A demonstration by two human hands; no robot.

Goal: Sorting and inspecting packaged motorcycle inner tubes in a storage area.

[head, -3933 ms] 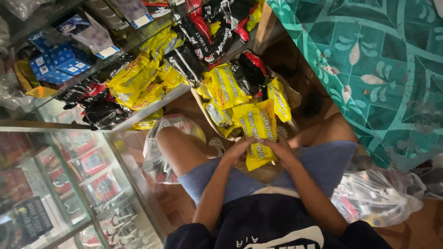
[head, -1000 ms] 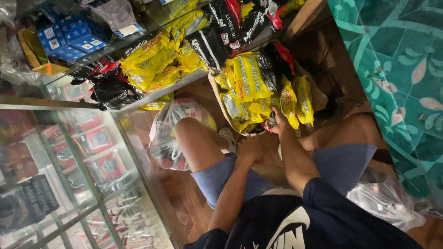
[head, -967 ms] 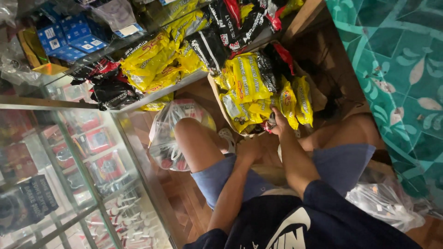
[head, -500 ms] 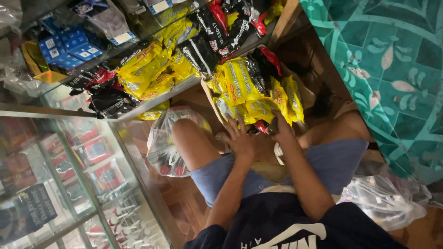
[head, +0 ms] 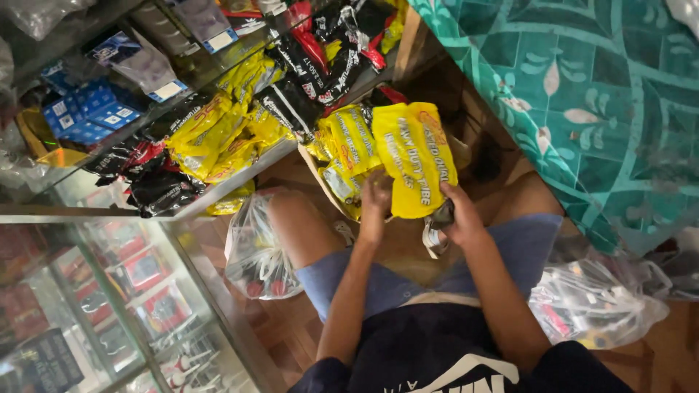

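A person sits looking down at their own lap and holds up a large yellow packet (head: 415, 156), flat and roughly rectangular, with red print. The left hand (head: 376, 198) grips its lower left edge, fingers closed on the plastic. The right hand (head: 459, 215) pinches the lower right corner, fingers closed on the packet; a small dark object sits against that palm, too blurred to identify.

The packet hangs in front of an open cardboard box (head: 314, 166) that stands on the floor between the knees. More yellow packets (head: 349, 142) of the same kind stand upright inside the box, just behind the held one.

Left of the box runs a glass display case (head: 218, 196) with a metal edge. On its upper shelf lie loose yellow bags (head: 211, 135) mixed with black and red packets (head: 320, 65). Further left are small blue boxes (head: 80, 116). Behind the lower glass front sit rows of red and white cartons (head: 138, 269), dim and blurred.

A clear plastic bag (head: 255, 251) of small goods rests on the floor against the left knee. Another clear bag (head: 597, 302) lies beside the right thigh. The floor (head: 291, 327) is brown wood. To the right hangs a teal cloth (head: 582, 94) patterned with pale leaves.

The person wears blue shorts (head: 524, 244) and a dark shirt.
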